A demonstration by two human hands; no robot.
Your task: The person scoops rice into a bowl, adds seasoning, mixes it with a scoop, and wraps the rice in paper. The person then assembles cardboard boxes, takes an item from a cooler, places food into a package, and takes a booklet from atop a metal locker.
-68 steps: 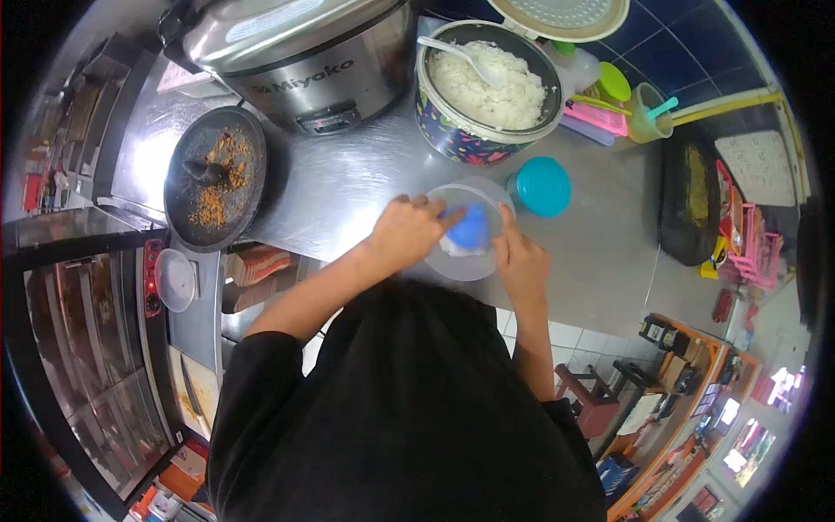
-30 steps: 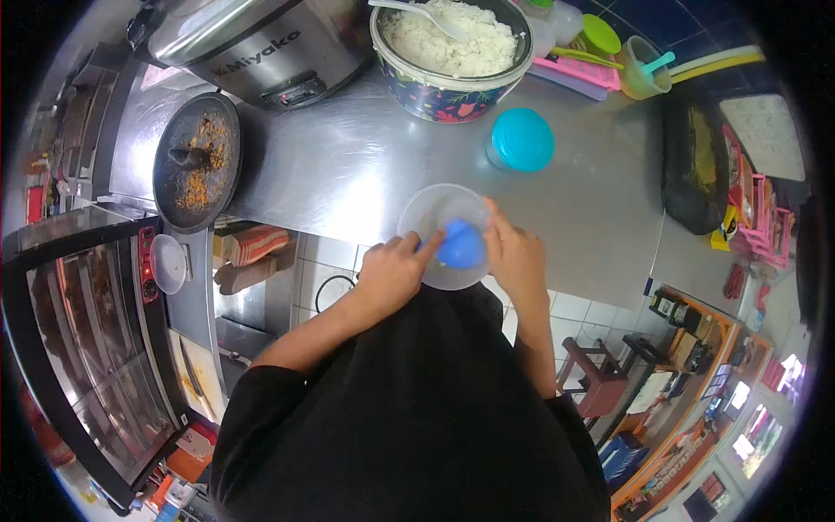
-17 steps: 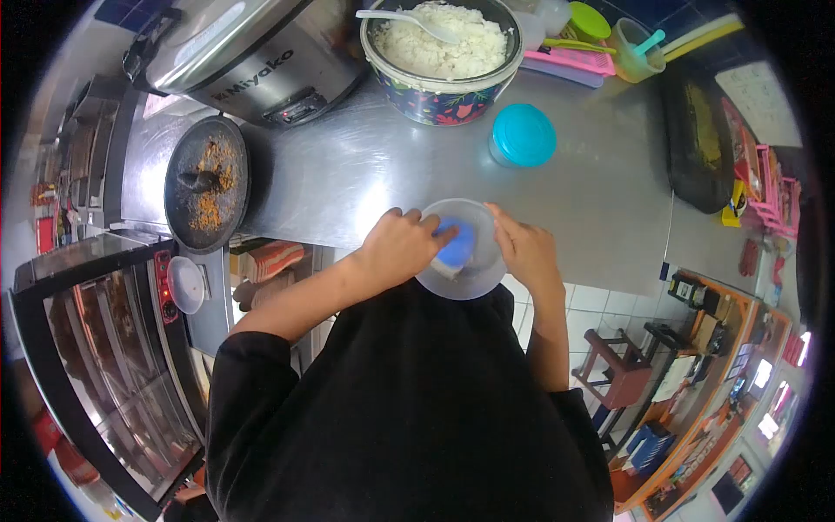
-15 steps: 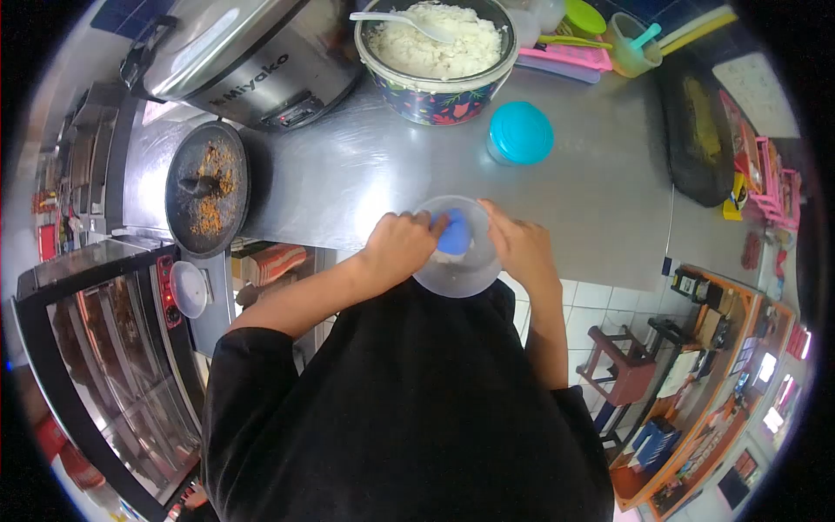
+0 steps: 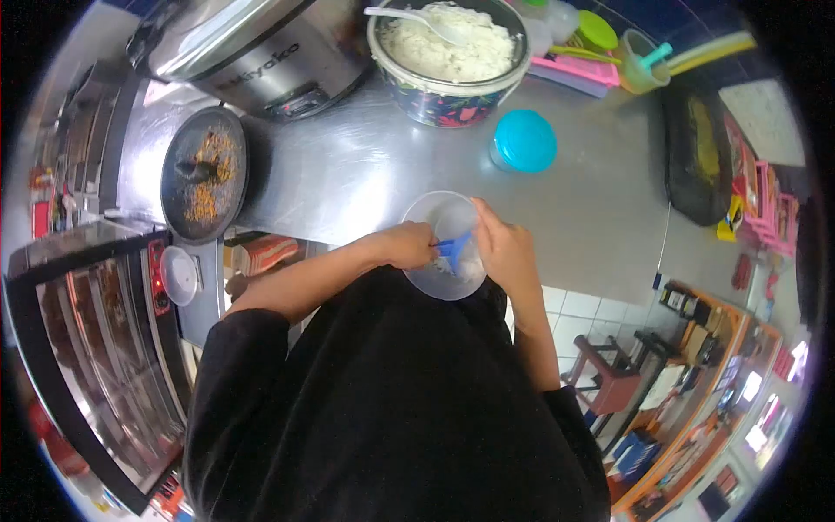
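A translucent round bowl [image 5: 421,211] sits at the counter's front edge, close to my body. My left hand [image 5: 410,245] is closed on the handle of a blue scoop [image 5: 458,250], whose head is tilted inside the bowl. White rice [image 5: 471,264] shows at the scoop and in the bowl. My right hand [image 5: 506,252] grips the bowl's right rim, with the fingers along its outer side. Behind the bowl, to the right, stands a container with a turquoise lid [image 5: 525,141].
A patterned pot [image 5: 444,103] of rice with a white spoon [image 5: 417,19] stands behind, beside a steel cooker [image 5: 270,65]. At left is a stone mortar [image 5: 204,178] with its pestle; a black pan [image 5: 696,157] lies at right. Pink trays [image 5: 578,71] stand at the back.
The blue scoop has turned from face down to tilted, its head now toward the bowl's right side. My left hand has shifted from the scoop's back to its handle.
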